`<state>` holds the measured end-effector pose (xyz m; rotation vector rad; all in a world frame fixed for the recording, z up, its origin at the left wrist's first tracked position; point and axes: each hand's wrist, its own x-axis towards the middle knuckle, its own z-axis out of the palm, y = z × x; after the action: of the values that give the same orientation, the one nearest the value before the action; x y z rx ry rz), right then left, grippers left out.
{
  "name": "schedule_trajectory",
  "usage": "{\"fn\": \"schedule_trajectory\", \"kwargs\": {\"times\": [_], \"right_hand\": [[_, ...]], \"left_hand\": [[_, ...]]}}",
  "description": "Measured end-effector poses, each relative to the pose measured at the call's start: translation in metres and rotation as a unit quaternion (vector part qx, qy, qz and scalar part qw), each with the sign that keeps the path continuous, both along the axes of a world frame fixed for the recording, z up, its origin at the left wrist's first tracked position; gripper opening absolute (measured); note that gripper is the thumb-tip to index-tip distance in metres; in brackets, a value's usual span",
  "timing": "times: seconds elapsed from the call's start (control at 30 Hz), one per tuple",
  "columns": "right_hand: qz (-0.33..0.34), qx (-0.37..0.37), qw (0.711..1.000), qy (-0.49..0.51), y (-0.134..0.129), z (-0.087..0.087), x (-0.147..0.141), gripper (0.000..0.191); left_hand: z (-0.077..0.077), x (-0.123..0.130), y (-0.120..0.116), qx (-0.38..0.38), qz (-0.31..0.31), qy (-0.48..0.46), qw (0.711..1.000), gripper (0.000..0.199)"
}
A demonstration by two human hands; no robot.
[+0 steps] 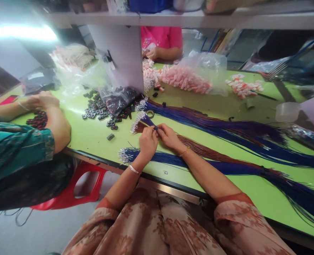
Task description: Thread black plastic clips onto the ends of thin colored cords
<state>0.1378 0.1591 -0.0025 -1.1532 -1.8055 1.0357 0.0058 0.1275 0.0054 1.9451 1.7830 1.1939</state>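
Note:
My left hand [148, 141] and my right hand [169, 136] meet over the green table [93, 141], fingers pinched together around a small dark blue piece that is too small to make out clearly. Brown wires [204, 150] with silvery tips run beneath and beside my hands. Nearer the front edge, a bundle of blue wires [170, 158] passes under my left wrist, its tips fanned out on the left. Behind my hands lies another long bundle of blue and brown wires [194, 118]. A roll of tape [150, 114] rests just beyond my fingers.
Black connectors [95, 108] lie in a pile at the left, by a plastic bag [121, 99]. A person's arms [57, 124] rest on the table further left. Pink pieces [186, 78] lie behind, near another person in a pink shirt [170, 37]. A red stool [93, 184] stands below.

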Motion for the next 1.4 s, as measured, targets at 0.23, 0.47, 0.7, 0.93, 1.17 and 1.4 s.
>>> {"fn": "schedule_trajectory", "kwargs": {"times": [0.23,0.47,0.7,0.93,1.17,1.4], "right_hand": [[-0.027,-0.016,0.999,0.022,0.000,-0.004,-0.004,0.024],[-0.031,-0.058,0.995,0.081,0.004,-0.005,-0.003,0.023],[-0.028,-0.068,0.989,0.132,0.002,-0.007,-0.004,0.027],[-0.039,-0.065,0.990,0.119,0.001,-0.004,-0.004,0.022],[-0.062,-0.051,0.988,0.131,0.002,-0.008,-0.004,0.021],[-0.063,-0.046,0.985,0.154,0.004,-0.014,-0.005,0.022]], "left_hand": [[-0.009,0.006,0.017,-0.031,0.030,-0.110,0.993,0.009],[-0.013,0.012,0.013,-0.009,-0.001,-0.045,0.999,0.011],[-0.008,0.011,0.011,0.061,-0.007,-0.009,0.998,0.022],[-0.011,0.018,0.012,0.046,0.018,0.031,0.998,0.025],[-0.014,0.025,0.009,0.006,0.018,0.071,0.997,0.029],[-0.015,0.023,0.017,0.032,0.027,-0.019,0.999,0.014]]}}
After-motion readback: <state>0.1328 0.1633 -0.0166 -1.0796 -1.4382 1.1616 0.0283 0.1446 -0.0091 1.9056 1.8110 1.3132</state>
